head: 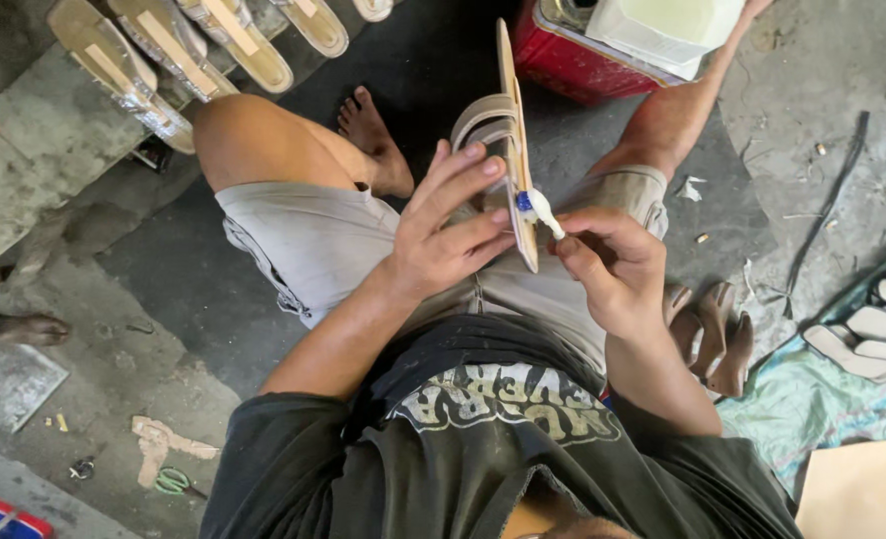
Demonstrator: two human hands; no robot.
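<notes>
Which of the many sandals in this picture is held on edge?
The tan sandal in the left hand, over the lap. It stands on edge, while the others lie flat on the floor, top left and right.

Between the knees the dark floor gives open room, but the upright sandal stands in the middle of it. A red box blocks the way ahead on the right. A row of finished sandals closes the upper left, and brown shoe parts lie just beside the right thigh.
</notes>
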